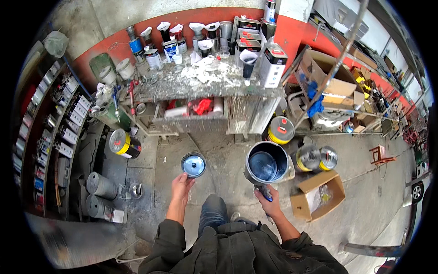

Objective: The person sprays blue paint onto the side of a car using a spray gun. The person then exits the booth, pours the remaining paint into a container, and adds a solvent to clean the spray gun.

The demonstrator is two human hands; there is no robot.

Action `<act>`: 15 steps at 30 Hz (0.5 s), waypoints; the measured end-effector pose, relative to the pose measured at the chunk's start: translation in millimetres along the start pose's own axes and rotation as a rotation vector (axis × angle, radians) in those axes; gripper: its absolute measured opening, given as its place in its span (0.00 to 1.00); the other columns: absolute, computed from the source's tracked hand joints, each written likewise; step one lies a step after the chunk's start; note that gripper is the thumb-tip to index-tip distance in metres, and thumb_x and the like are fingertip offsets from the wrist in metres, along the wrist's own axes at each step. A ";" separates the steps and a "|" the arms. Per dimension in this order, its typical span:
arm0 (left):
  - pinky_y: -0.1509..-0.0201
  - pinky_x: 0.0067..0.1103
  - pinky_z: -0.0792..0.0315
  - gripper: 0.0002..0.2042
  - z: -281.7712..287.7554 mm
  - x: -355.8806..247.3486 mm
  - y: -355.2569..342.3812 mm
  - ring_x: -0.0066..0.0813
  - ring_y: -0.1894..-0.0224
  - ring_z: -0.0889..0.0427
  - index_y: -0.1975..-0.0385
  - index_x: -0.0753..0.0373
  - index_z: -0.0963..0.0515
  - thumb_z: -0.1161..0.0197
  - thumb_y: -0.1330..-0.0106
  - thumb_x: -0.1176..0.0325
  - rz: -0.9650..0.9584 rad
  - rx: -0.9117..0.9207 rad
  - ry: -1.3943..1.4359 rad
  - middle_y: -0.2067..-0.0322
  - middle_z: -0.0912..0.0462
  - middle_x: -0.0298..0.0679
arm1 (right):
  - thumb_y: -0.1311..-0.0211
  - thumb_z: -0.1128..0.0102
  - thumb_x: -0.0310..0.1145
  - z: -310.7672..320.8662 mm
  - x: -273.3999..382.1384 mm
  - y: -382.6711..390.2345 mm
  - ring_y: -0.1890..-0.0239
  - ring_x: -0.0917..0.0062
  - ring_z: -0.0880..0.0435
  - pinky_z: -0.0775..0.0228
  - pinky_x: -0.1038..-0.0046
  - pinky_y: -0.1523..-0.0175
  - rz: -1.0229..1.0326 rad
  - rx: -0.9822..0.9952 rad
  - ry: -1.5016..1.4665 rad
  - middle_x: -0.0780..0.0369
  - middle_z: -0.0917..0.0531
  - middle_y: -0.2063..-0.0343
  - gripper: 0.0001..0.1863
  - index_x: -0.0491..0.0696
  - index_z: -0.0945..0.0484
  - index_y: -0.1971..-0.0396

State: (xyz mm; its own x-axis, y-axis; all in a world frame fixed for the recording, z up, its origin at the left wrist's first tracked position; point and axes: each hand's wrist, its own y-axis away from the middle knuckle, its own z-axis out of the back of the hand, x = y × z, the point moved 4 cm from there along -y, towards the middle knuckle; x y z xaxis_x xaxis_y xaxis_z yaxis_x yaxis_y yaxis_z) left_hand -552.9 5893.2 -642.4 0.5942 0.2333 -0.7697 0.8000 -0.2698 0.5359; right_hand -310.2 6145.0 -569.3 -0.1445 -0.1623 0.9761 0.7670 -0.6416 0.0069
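My left hand (182,188) grips the edge of a round lid (194,165) with a dark rim, a shiny blue-grey face and a small knob in the middle. To its right, my right hand (269,201) is closed around the handle of what looks like a spray gun (265,191), with some blue showing at the grip. An open dark cup (250,165) sits on top of it, with blue-grey at its bottom. Lid and cup are apart, both held above the floor in front of me. The gun's lower part is mostly hidden.
Ahead stands a stained workbench (169,80) with cans and paper funnels, its drawer (189,123) pulled out. Yellow-banded drums (124,143) stand left and right. An open cardboard box (317,196) lies right, near a small red stool (381,155). Shelves of cans (54,123) line the left.
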 end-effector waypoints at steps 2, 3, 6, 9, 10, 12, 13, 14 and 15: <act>0.56 0.23 0.21 0.11 -41.5 -11.2 -74.8 0.31 0.59 0.17 0.53 0.69 0.25 0.46 0.27 0.67 0.035 0.062 -0.043 0.60 0.18 0.41 | 0.41 0.33 0.30 -0.2 -1.4 -55.6 0.79 0.88 0.28 0.37 0.82 0.73 -0.056 -0.039 -0.024 0.69 0.21 0.80 0.09 0.44 0.20 0.63; 0.56 0.23 0.20 0.11 -64.6 -33.0 -106.4 0.30 0.59 0.17 0.54 0.69 0.25 0.46 0.27 0.67 0.002 0.081 -0.082 0.60 0.18 0.41 | 0.41 0.33 0.30 -0.4 -1.9 -82.6 0.80 0.88 0.28 0.36 0.81 0.73 -0.021 -0.065 -0.019 0.69 0.21 0.79 0.09 0.44 0.20 0.63; 0.57 0.22 0.20 0.11 -143.8 -87.0 -237.8 0.28 0.60 0.17 0.55 0.69 0.25 0.46 0.27 0.67 -0.025 0.164 -0.177 0.60 0.18 0.40 | 0.42 0.33 0.30 -3.6 -6.5 -182.6 0.78 0.86 0.27 0.35 0.79 0.72 -0.008 -0.147 -0.004 0.67 0.20 0.79 0.10 0.43 0.20 0.62; 0.60 0.20 0.19 0.09 -202.9 -105.0 -348.8 0.25 0.61 0.18 0.57 0.67 0.25 0.46 0.27 0.68 0.055 0.239 -0.287 0.62 0.19 0.38 | 0.43 0.32 0.30 1.0 -4.4 -248.8 0.76 0.83 0.25 0.32 0.77 0.68 -0.007 -0.239 0.217 0.65 0.19 0.78 0.12 0.42 0.21 0.62; 0.60 0.20 0.19 0.09 -220.4 -108.2 -386.5 0.24 0.62 0.18 0.56 0.67 0.25 0.45 0.27 0.69 0.049 0.251 -0.259 0.62 0.19 0.37 | 0.43 0.32 0.31 -0.1 5.9 -270.5 0.73 0.80 0.23 0.30 0.74 0.64 -0.039 -0.276 0.208 0.62 0.18 0.76 0.13 0.40 0.21 0.62; 0.61 0.20 0.19 0.10 -264.9 -116.5 -440.6 0.24 0.63 0.19 0.53 0.69 0.26 0.45 0.28 0.71 0.045 0.257 -0.316 0.61 0.20 0.37 | 0.42 0.33 0.30 11.3 12.6 -306.1 0.72 0.82 0.24 0.30 0.75 0.65 -0.077 -0.336 0.279 0.60 0.17 0.74 0.16 0.40 0.22 0.56; 0.60 0.20 0.19 0.10 -288.8 -121.0 -460.2 0.24 0.63 0.19 0.52 0.70 0.27 0.45 0.28 0.71 0.050 0.251 -0.336 0.61 0.20 0.38 | 0.42 0.34 0.30 14.9 15.4 -323.8 0.72 0.83 0.24 0.30 0.75 0.65 -0.096 -0.366 0.311 0.58 0.17 0.72 0.17 0.40 0.22 0.54; 0.60 0.20 0.19 0.11 -304.3 -124.3 -477.7 0.24 0.63 0.19 0.51 0.71 0.27 0.45 0.28 0.72 0.047 0.238 -0.358 0.61 0.20 0.38 | 0.42 0.33 0.30 16.6 23.6 -339.6 0.73 0.82 0.24 0.29 0.75 0.65 -0.042 -0.433 0.359 0.58 0.17 0.73 0.21 0.39 0.23 0.49; 0.59 0.20 0.18 0.12 -315.9 -128.0 -492.1 0.25 0.64 0.19 0.50 0.72 0.28 0.45 0.28 0.72 0.042 0.222 -0.378 0.61 0.20 0.39 | 0.42 0.33 0.30 18.2 24.6 -354.1 0.73 0.81 0.24 0.29 0.75 0.64 -0.096 -0.438 0.348 0.58 0.17 0.73 0.22 0.39 0.24 0.48</act>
State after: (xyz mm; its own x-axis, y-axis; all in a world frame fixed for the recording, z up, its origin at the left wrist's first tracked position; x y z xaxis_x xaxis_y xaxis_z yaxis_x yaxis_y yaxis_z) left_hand -996.6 6291.2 -697.9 0.5209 -0.1288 -0.8438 0.7142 -0.4755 0.5135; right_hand -573.9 6381.8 -543.8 -0.4557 -0.2779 0.8457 0.4197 -0.9049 -0.0712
